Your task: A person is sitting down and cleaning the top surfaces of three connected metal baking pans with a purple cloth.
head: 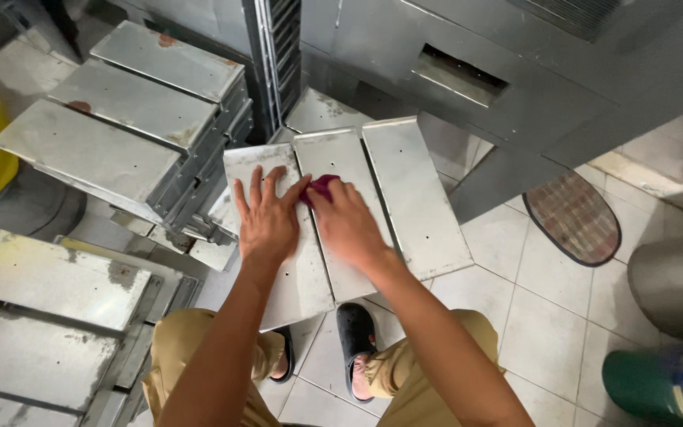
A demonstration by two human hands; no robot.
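Plainly, position: a person crouches over a set of joined metal pans [405,190] turned bottom up, knees and black clogs [355,336] showing beneath it.
Left hand: the left hand [266,217] lies flat, fingers spread, on the leftmost pan bottom; it grasps nothing and seems to press down so the set stays put.
Right hand: the right hand [347,221] is closed over a dark red cloth [319,188], pinning it against the middle pan bottom.
Cloth: only a bunched corner shows past the fingertips, between the two hands, touching the metal.
Pan set: it rests tilted, its far end near the grey metal cabinet [515,87], its near end above the feet, which puts the flat bottoms within reach of both hands.
Stacks: more pan sets [128,119] sit piled bottom up to the left, just beside the one under the hands; others [41,316] lie lower left.
Floor: pale tiles [547,316], with an oval mat [572,217] and a green container [642,387] to the right.
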